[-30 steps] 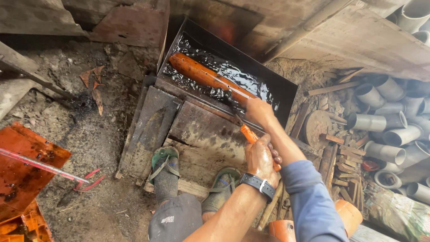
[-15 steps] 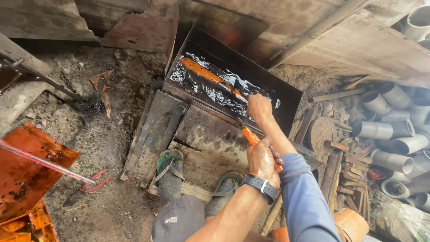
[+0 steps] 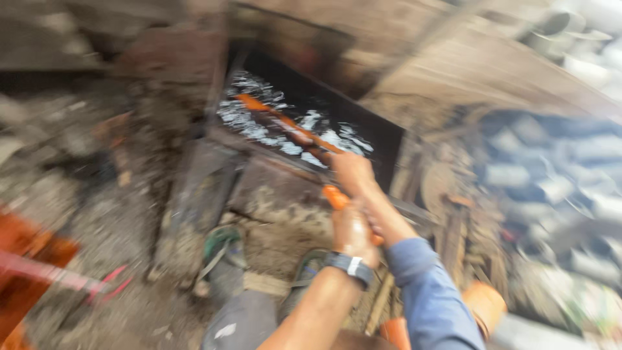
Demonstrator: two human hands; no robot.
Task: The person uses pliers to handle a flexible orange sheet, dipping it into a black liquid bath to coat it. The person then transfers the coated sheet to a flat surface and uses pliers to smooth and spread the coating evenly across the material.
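At centre frame, a long orange rod (image 3: 285, 126) lies slanted in the dark liquid of a black rectangular trough (image 3: 382, 139), its far end toward the upper left. The right hand (image 3: 352, 172), arm outstretched, is closed around the rod near the trough's rim. The left hand (image 3: 353, 230), wearing a wristwatch (image 3: 350, 267), grips the orange handle (image 3: 337, 198) just below. The view is motion-blurred.

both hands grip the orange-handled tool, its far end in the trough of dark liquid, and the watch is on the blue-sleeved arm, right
Not quite. In the head view the watch is on the bare left arm, not the blue-sleeved one. The rest holds: the left hand and right hand both grip the orange-handled tool, whose far end sits in the trough of dark liquid.
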